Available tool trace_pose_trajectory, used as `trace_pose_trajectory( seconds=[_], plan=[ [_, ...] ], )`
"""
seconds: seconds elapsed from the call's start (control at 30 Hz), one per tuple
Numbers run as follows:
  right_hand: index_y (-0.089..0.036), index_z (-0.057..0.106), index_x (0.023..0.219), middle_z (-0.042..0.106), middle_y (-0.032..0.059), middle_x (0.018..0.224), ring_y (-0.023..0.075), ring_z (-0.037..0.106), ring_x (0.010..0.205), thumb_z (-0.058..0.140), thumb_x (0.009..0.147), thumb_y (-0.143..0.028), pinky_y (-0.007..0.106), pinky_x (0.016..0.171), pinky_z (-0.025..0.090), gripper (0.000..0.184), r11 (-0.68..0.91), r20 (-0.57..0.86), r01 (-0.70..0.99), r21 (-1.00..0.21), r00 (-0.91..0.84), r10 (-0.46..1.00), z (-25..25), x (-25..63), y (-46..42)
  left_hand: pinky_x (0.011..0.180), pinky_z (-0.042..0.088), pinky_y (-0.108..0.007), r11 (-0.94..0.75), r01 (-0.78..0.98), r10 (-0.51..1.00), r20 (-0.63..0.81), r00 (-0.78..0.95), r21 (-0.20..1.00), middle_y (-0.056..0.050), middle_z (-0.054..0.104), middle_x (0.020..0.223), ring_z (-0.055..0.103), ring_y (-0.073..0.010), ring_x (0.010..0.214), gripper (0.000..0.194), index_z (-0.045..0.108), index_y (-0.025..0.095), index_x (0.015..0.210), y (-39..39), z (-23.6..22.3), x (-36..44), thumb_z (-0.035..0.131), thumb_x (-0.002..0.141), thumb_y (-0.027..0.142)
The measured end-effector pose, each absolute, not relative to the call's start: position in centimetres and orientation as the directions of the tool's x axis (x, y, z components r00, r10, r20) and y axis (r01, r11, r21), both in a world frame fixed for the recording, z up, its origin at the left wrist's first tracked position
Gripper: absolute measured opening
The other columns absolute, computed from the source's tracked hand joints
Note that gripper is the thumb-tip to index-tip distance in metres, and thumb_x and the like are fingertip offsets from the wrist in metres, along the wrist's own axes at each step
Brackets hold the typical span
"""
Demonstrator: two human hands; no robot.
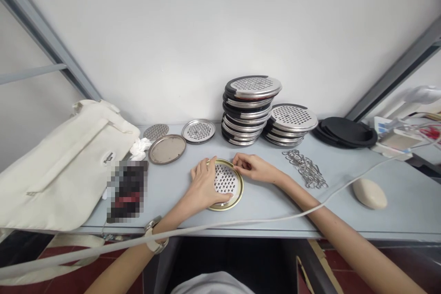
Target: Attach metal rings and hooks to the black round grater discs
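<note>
A round metal grater (pixel 226 181) with a gold rim lies on the grey table near its front edge. My left hand (pixel 206 183) grips it from the left, with the thumb on its lower part and the fingers across its upper left rim. At the upper right rim, my right hand (pixel 253 167) is closed, its thumb and forefinger pinching at the edge. Part of the left rim is hidden under my left hand. Beyond lie a silver-rimmed grater (pixel 198 131), a plain round metal lid (pixel 167 149) and a loose perforated disc (pixel 156 132).
Behind stand a tall stack of round graters (pixel 255 86) and a shorter stack (pixel 292 118). To the right are black round trays (pixel 349 131), a heap of metal rings (pixel 305 168) and a beige rounded object (pixel 370 193). A white cable (pixel 275 218) crosses in front; a cream bag (pixel 69 161) lies left.
</note>
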State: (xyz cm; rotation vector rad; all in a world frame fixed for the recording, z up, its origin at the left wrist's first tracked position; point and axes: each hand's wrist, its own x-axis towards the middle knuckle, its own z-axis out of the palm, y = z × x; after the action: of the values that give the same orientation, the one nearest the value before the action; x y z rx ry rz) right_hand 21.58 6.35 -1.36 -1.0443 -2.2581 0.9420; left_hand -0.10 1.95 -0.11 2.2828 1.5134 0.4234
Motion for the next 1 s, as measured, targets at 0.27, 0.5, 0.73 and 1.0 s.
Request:
trace_pose_trajectory(
  seconds=[0.27, 0.5, 0.73, 1.0],
  plan=[
    [-0.017, 0.052, 0.091, 0.047, -0.0048, 0.059, 0.0090, 0.041, 0.053, 0.047, 0.087, -0.033, 0.022, 0.052, 0.034, 0.018, 0.480, 0.129, 0.482, -0.733, -0.594, 0.794, -1.3, 21.5, 6.3, 0.104, 0.013, -0.056, -0.311, 0.848, 0.943, 0.026, 0.332, 0.430, -0.023, 0.021, 0.146, 0.010, -0.0424, 0.136, 0.118, 0.015, 0.014, 0.142, 1.9, -1.2, 0.9, 0.067, 0.052, 0.068],
    [-0.017, 0.051, 0.090, 0.048, -0.0046, 0.060, 0.0089, 0.042, 0.054, 0.047, 0.086, -0.031, 0.021, 0.053, 0.035, 0.015, 0.480, 0.123, 0.482, -0.733, -0.600, 0.791, -1.2, 21.5, 6.4, 0.104, 0.012, -0.055, -0.265, 0.906, 0.958, -0.018, 0.287, 0.330, -0.024, 0.020, 0.146, 0.011, -0.0417, 0.136, 0.112, 0.008, 0.012, 0.144, 1.8, -0.3, 2.4, 0.061, 0.061, 0.064],
    [-0.018, 0.050, 0.083, 0.048, -0.0051, 0.060, 0.0082, 0.042, 0.053, 0.051, 0.078, -0.021, 0.020, 0.051, 0.035, 0.006, 0.436, 0.089, 0.488, -0.756, -0.583, 0.808, -1.5, 21.3, 6.3, 0.103, 0.015, -0.054, -0.294, 0.913, 0.952, 0.001, 0.306, 0.283, -0.023, 0.026, 0.143, 0.020, -0.0400, 0.133, 0.113, 0.007, 0.013, 0.144, 1.7, -0.5, 2.5, 0.063, 0.057, 0.060],
    [-0.018, 0.048, 0.078, 0.046, -0.0058, 0.059, 0.0076, 0.041, 0.053, 0.052, 0.075, -0.020, 0.020, 0.051, 0.034, 0.006, 0.428, 0.089, 0.496, -0.755, -0.569, 0.817, -1.4, 21.1, 6.1, 0.093, 0.027, -0.051, -0.222, 0.947, 0.974, 0.005, 0.227, 0.232, -0.024, 0.036, 0.132, 0.031, -0.0419, 0.123, 0.109, 0.018, 0.014, 0.141, 1.4, 0.0, 2.0, 0.062, 0.054, 0.062]
  ],
)
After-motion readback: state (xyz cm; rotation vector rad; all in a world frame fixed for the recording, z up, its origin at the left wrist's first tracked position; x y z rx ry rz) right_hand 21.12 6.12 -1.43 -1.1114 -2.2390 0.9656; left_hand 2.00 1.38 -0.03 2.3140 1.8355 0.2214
